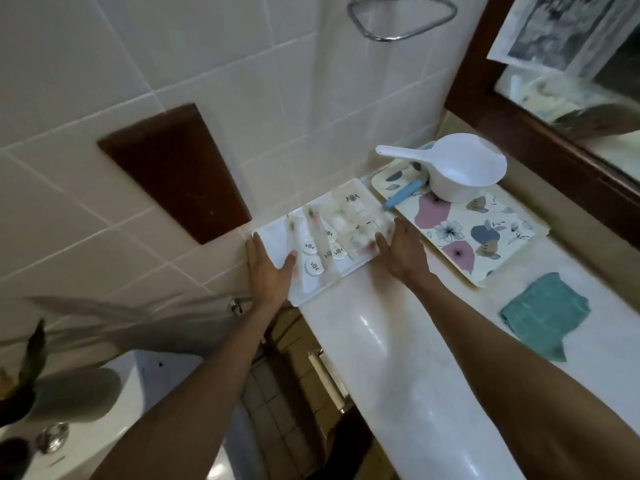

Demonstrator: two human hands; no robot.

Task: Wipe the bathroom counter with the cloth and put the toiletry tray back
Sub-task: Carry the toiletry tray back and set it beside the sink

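Observation:
A white toiletry tray [273, 233] with small bottles, tubes and round caps rests at the far left end of the pale counter [391, 358], against the tiled wall. My left hand [270, 271] grips its left near corner, thumb on top. My right hand [401, 251] holds its right edge. Part of the tray overhangs the counter's left end. The teal cloth [543, 313] lies flat on the counter to the right, away from both hands.
A floral tray [485, 237] beside the toiletry tray carries a white scoop [460, 168] and a blue-handled item [403, 195]. A dark-framed mirror [554, 126] runs along the right. A towel ring [401, 19] hangs above. Below left stand a toilet cistern [149, 382] and a plant [20, 379].

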